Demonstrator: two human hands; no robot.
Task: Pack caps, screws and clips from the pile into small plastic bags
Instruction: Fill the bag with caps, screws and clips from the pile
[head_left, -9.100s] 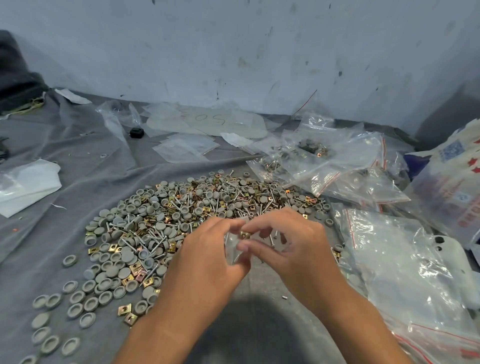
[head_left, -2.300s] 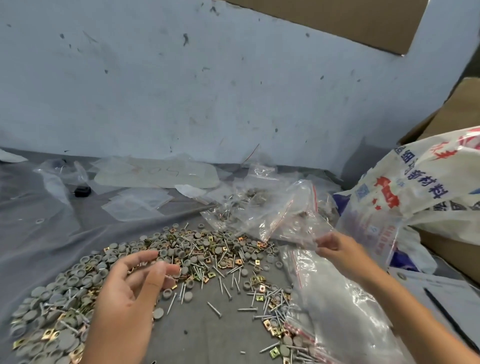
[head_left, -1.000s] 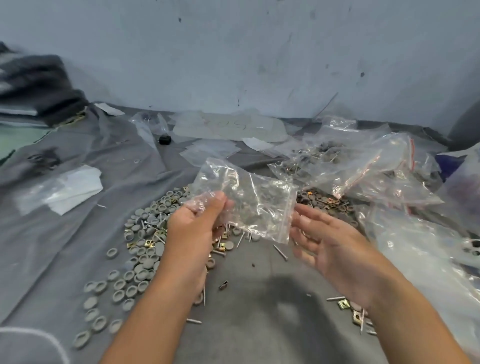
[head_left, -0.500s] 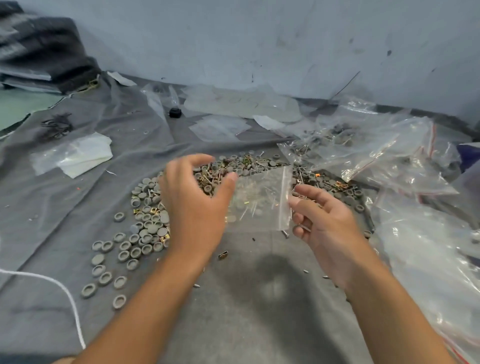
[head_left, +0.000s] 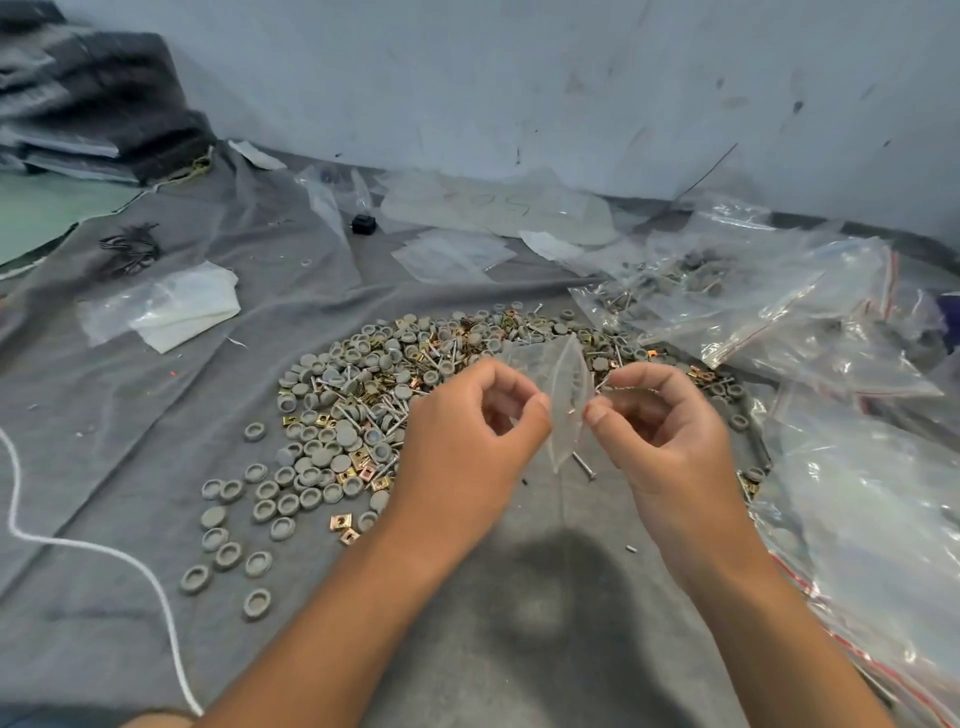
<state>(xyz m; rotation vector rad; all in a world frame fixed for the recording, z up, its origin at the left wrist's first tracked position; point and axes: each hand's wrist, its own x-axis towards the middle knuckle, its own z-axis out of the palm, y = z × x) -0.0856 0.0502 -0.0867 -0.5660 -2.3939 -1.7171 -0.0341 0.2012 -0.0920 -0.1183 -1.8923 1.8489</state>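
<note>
A small clear plastic bag (head_left: 563, 395) hangs edge-on between my two hands above the grey cloth. My left hand (head_left: 462, 447) pinches its left side with thumb and forefinger. My right hand (head_left: 660, 441) pinches its right side the same way. The bag looks empty. Behind and left of my hands lies the pile (head_left: 374, 395) of grey round caps, silver screws and gold square clips. A loose screw (head_left: 584, 466) lies just under the bag.
Large clear zip bags (head_left: 779, 317) with parts lie at the right, more clear bags (head_left: 872, 530) along the right edge. Empty small bags (head_left: 452, 254) and a white sheet (head_left: 182, 306) lie behind. A white cord (head_left: 93, 551) runs at left. Folded dark cloth (head_left: 98, 98) sits far left.
The small bag has turned from flat-on to edge-on. My left hand moved in from beside it, and both hands now pinch it by the sides, closer together.
</note>
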